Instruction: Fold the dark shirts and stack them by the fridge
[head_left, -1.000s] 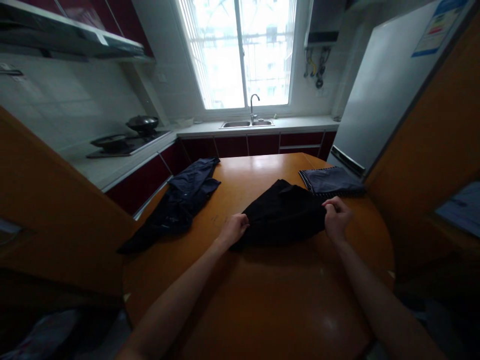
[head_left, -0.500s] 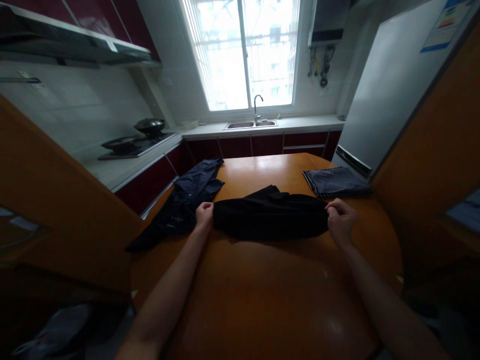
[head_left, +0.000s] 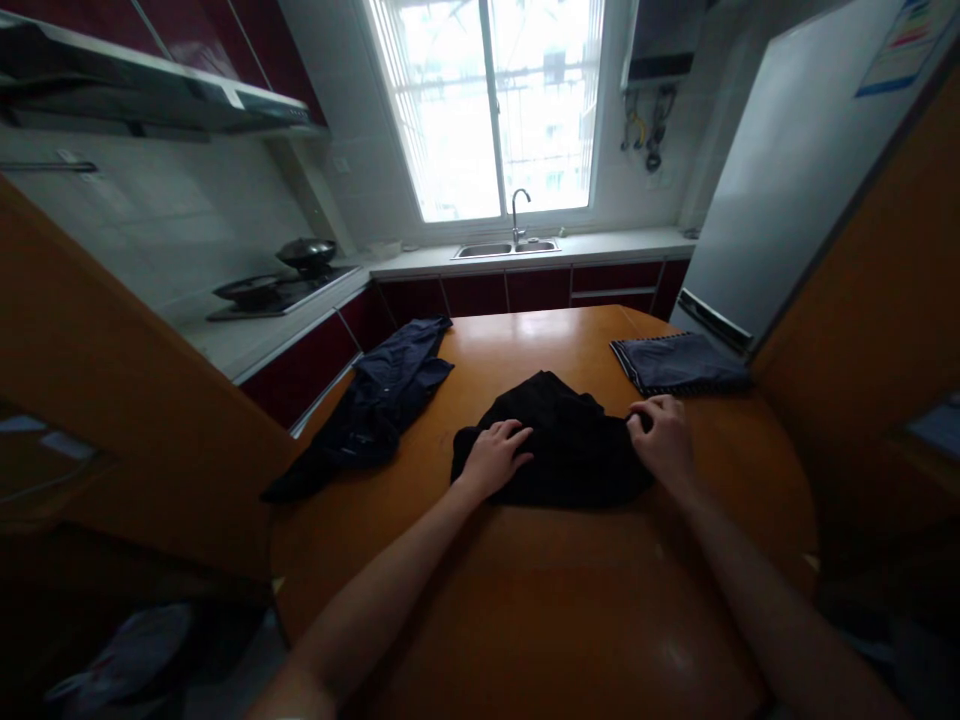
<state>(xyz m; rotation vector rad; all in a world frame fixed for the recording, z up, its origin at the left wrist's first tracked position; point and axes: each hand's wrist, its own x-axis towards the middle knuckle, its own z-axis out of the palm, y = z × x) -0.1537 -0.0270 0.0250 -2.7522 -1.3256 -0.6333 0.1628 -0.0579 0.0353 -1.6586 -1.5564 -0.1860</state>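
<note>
A black garment [head_left: 562, 440] lies bunched on the wooden table in front of me; its exact kind does not show. On its left part rests my left hand [head_left: 496, 456], fingers spread over the cloth. At the garment's right end, my right hand [head_left: 664, 438] pinches the edge between thumb and fingers. To the left, a dark navy garment [head_left: 382, 390] is spread loosely and hangs toward the table's edge. A folded grey-blue cloth with a striped border [head_left: 679, 362] sits at the far right, beyond my right hand.
The rounded wooden table [head_left: 540, 590] fills the foreground. Behind it stand a white counter with a double sink [head_left: 487, 250] and a faucet [head_left: 516, 215]. A stove with pans [head_left: 251, 290] is on the left, a fridge [head_left: 780, 180] on the right.
My left hand has let go of the garment's left end and moved right onto the cloth, fingers opening. The garment, stretched out before, is now lower and more bunched.
</note>
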